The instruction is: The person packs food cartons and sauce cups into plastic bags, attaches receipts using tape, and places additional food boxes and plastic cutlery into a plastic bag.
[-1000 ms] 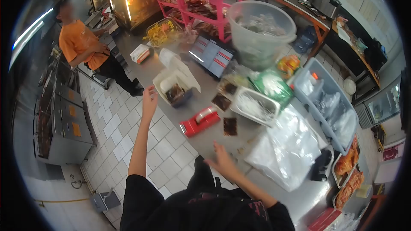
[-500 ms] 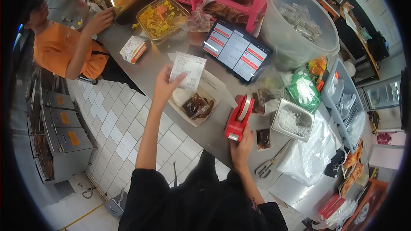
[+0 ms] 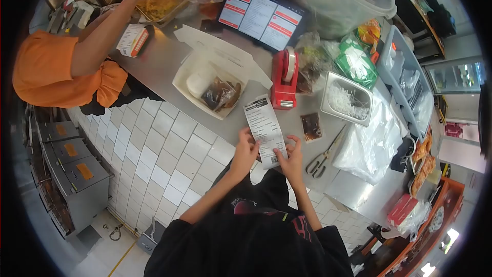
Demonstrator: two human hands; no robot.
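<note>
A long printed receipt spans the space between my hands, just off the front of the steel counter. My left hand grips its left edge, thumb on top. On the other side, my right hand pinches the lower right edge. Beyond the paper stands a red tape dispenser. An open paper takeaway box lies to the left, its lid folded back. Inside it are white rice and a clear bag of dark sauce over some brown food.
A tablet stands at the back. Right of the dispenser are a sauce sachet, a metal tub of small white packets, and scissors. A closed labelled box sits left. A co-worker in an orange shirt reaches over a yellow-food tray.
The receipt has come down and right from above the box, now extended. My right hand has left the tape dispenser and holds the receipt too. The co-worker's arm has moved over the food tray.
</note>
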